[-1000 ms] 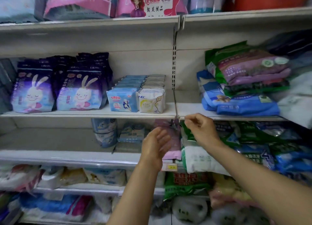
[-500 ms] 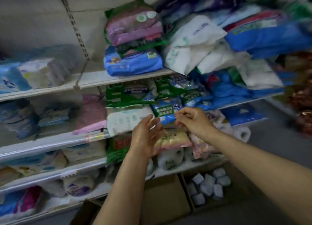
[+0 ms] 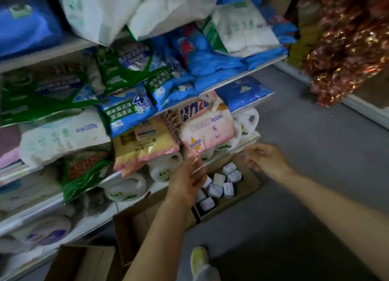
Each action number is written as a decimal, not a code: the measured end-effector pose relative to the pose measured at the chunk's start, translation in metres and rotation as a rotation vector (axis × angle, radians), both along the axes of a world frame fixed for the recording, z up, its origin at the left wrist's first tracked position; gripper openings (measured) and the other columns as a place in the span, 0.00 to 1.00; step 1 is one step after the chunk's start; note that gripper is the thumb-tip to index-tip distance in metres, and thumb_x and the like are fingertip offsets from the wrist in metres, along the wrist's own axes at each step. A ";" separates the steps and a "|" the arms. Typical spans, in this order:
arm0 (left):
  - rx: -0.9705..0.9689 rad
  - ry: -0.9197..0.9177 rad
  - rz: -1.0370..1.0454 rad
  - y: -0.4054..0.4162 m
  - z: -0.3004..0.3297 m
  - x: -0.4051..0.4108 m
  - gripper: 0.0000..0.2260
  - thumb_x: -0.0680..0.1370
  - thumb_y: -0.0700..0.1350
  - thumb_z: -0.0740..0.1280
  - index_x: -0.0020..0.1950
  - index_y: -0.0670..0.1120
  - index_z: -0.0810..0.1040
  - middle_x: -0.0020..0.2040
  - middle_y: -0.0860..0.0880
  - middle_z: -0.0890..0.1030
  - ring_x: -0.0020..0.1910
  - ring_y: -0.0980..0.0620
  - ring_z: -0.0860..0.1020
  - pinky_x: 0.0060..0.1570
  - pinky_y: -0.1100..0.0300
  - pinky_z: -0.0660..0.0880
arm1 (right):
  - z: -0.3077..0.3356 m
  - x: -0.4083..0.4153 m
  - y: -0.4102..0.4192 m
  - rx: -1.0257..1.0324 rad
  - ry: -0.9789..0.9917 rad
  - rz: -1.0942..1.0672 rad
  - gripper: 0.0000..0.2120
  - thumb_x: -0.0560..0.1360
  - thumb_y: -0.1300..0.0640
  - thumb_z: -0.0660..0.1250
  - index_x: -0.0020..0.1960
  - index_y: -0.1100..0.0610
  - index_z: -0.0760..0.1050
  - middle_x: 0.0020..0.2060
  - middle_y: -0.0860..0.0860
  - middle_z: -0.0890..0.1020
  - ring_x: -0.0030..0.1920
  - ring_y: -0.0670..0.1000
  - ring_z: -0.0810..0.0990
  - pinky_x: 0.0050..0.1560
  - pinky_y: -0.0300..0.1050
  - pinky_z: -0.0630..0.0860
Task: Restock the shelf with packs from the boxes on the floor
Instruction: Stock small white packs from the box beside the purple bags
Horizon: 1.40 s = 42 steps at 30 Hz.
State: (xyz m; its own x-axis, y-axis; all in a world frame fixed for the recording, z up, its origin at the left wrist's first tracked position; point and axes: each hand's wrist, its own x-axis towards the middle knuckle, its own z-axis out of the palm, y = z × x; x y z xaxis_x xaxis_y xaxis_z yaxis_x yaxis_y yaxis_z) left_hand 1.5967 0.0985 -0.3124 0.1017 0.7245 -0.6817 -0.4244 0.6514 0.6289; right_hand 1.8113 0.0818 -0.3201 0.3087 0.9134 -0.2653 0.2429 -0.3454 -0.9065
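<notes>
Both my arms reach down toward the floor: left hand [image 3: 188, 180] fingers straight and loose, holding nothing; right hand [image 3: 265, 157] loosely curled, also holding nothing. Small white packs [image 3: 220, 185], blurred, sit in an open cardboard box [image 3: 245, 193] on the floor, under the hands, against the shelf [image 3: 235, 149]. Left of it, another open box [image 3: 134, 226].

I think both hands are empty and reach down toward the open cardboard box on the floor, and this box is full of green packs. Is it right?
Not quite. The head view shows the left hand and right hand empty above the open cardboard box, but the small packs in it are white, not green, and they fill only part of it.
</notes>
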 end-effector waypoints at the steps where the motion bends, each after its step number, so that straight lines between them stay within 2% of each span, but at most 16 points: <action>1: -0.016 0.017 -0.008 0.002 -0.009 0.006 0.08 0.83 0.46 0.60 0.55 0.47 0.77 0.47 0.49 0.82 0.47 0.49 0.79 0.48 0.56 0.74 | -0.013 0.007 -0.001 -0.022 -0.003 -0.010 0.05 0.78 0.67 0.65 0.47 0.63 0.79 0.29 0.52 0.81 0.24 0.41 0.76 0.25 0.32 0.71; 4: -0.069 0.087 -0.038 0.016 -0.035 0.025 0.07 0.83 0.45 0.60 0.53 0.46 0.76 0.46 0.48 0.82 0.44 0.49 0.79 0.46 0.56 0.74 | -0.052 0.026 0.003 -0.088 0.000 -0.041 0.08 0.78 0.64 0.65 0.42 0.55 0.79 0.32 0.53 0.82 0.30 0.46 0.78 0.30 0.37 0.74; 8: -0.144 0.170 -0.085 0.040 -0.067 0.047 0.06 0.80 0.41 0.64 0.44 0.45 0.79 0.42 0.46 0.81 0.41 0.49 0.78 0.44 0.57 0.75 | -0.093 0.045 0.022 -0.142 -0.020 -0.029 0.05 0.78 0.62 0.65 0.47 0.57 0.79 0.36 0.54 0.83 0.36 0.51 0.80 0.37 0.41 0.77; 11: -0.188 0.203 -0.101 0.069 -0.101 0.058 0.05 0.80 0.43 0.65 0.48 0.44 0.79 0.42 0.46 0.81 0.41 0.49 0.79 0.41 0.56 0.76 | -0.129 0.056 0.043 -0.182 -0.041 -0.005 0.05 0.79 0.62 0.64 0.48 0.58 0.79 0.38 0.57 0.83 0.36 0.51 0.79 0.37 0.40 0.76; 15: -0.263 0.302 -0.156 0.106 -0.148 0.073 0.06 0.81 0.44 0.64 0.50 0.44 0.79 0.41 0.46 0.82 0.37 0.50 0.79 0.36 0.58 0.75 | -0.175 0.066 0.077 -0.232 -0.117 0.072 0.07 0.78 0.64 0.65 0.41 0.60 0.78 0.37 0.62 0.81 0.33 0.49 0.77 0.33 0.38 0.73; 18: -0.268 0.330 -0.244 0.124 -0.185 0.088 0.05 0.81 0.43 0.64 0.49 0.44 0.78 0.41 0.46 0.81 0.37 0.50 0.78 0.35 0.59 0.75 | -0.218 0.075 0.104 -0.291 -0.079 0.053 0.03 0.68 0.68 0.73 0.37 0.66 0.79 0.33 0.63 0.80 0.33 0.56 0.79 0.34 0.45 0.76; 20: -0.257 0.343 -0.323 0.133 -0.214 0.098 0.05 0.81 0.44 0.64 0.51 0.46 0.78 0.43 0.47 0.82 0.40 0.50 0.80 0.39 0.59 0.76 | -0.244 0.081 0.117 -0.371 -0.086 0.030 0.05 0.73 0.68 0.67 0.38 0.65 0.78 0.34 0.63 0.78 0.33 0.52 0.76 0.37 0.48 0.75; 21: -0.258 0.351 -0.355 0.137 -0.231 0.101 0.05 0.81 0.44 0.64 0.52 0.47 0.78 0.43 0.48 0.82 0.40 0.51 0.80 0.40 0.59 0.76 | -0.262 0.084 0.119 -0.365 -0.140 0.066 0.07 0.75 0.67 0.64 0.40 0.63 0.77 0.34 0.61 0.77 0.34 0.49 0.74 0.38 0.46 0.73; 24: -0.336 0.379 -0.413 0.152 -0.285 0.116 0.06 0.82 0.41 0.62 0.46 0.46 0.75 0.38 0.48 0.78 0.35 0.52 0.76 0.37 0.60 0.70 | -0.325 0.090 0.129 -0.474 -0.070 0.077 0.06 0.77 0.65 0.63 0.50 0.62 0.79 0.42 0.52 0.76 0.42 0.49 0.74 0.48 0.46 0.74; 27: -0.376 0.432 -0.509 0.165 -0.347 0.126 0.11 0.82 0.40 0.61 0.40 0.46 0.73 0.38 0.47 0.76 0.35 0.51 0.72 0.36 0.60 0.66 | -0.381 0.091 0.139 -0.521 -0.075 0.100 0.05 0.77 0.63 0.65 0.46 0.56 0.78 0.44 0.50 0.76 0.45 0.49 0.74 0.48 0.43 0.71; 30: -0.366 0.574 -0.595 0.179 -0.428 0.133 0.10 0.81 0.39 0.63 0.41 0.47 0.76 0.39 0.47 0.79 0.38 0.49 0.75 0.42 0.55 0.73 | -0.458 0.092 0.146 -0.574 -0.067 0.131 0.14 0.75 0.62 0.67 0.37 0.45 0.69 0.45 0.52 0.74 0.46 0.50 0.73 0.46 0.40 0.67; 32: -0.367 0.671 -0.673 0.185 -0.482 0.134 0.08 0.80 0.38 0.64 0.44 0.48 0.78 0.42 0.47 0.79 0.42 0.50 0.77 0.52 0.51 0.77 | -0.500 0.092 0.146 -0.597 -0.087 0.153 0.10 0.75 0.62 0.67 0.44 0.47 0.74 0.49 0.55 0.75 0.50 0.54 0.76 0.49 0.43 0.69; 33: -0.352 0.707 -0.747 0.188 -0.505 0.134 0.06 0.80 0.38 0.65 0.47 0.47 0.79 0.44 0.47 0.79 0.44 0.49 0.78 0.56 0.50 0.76 | -0.517 0.092 0.146 -0.604 -0.121 0.158 0.08 0.75 0.61 0.67 0.53 0.52 0.76 0.53 0.57 0.77 0.55 0.57 0.77 0.52 0.46 0.70; 35: -0.288 0.780 -0.839 0.190 -0.548 0.132 0.03 0.79 0.38 0.66 0.51 0.44 0.77 0.49 0.45 0.79 0.52 0.45 0.79 0.59 0.49 0.76 | -0.550 0.093 0.146 -0.611 -0.192 0.191 0.19 0.75 0.61 0.67 0.65 0.59 0.71 0.61 0.59 0.74 0.61 0.60 0.74 0.56 0.47 0.70; 39: 0.012 0.913 -0.972 0.186 -0.616 0.131 0.14 0.77 0.37 0.69 0.61 0.46 0.73 0.54 0.52 0.74 0.57 0.51 0.74 0.51 0.64 0.68 | -0.610 0.091 0.154 -0.606 -0.291 0.271 0.29 0.72 0.61 0.69 0.70 0.56 0.64 0.65 0.59 0.68 0.63 0.62 0.72 0.61 0.54 0.72; 42: 0.280 1.141 -1.227 0.181 -0.664 0.127 0.25 0.75 0.40 0.69 0.71 0.44 0.69 0.70 0.44 0.70 0.70 0.44 0.68 0.65 0.55 0.66 | -0.647 0.087 0.159 -0.606 -0.377 0.324 0.38 0.70 0.58 0.73 0.74 0.50 0.58 0.68 0.57 0.63 0.63 0.63 0.71 0.59 0.55 0.74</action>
State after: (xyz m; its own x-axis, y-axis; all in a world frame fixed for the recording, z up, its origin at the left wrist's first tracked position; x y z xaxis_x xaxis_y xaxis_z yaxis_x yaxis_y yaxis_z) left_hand 1.7239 0.2797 -0.9762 0.2368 0.7004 -0.6733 0.9237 0.0526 0.3796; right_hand 1.8979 0.2411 -0.9672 0.2194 0.7030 -0.6765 0.6699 -0.6127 -0.4194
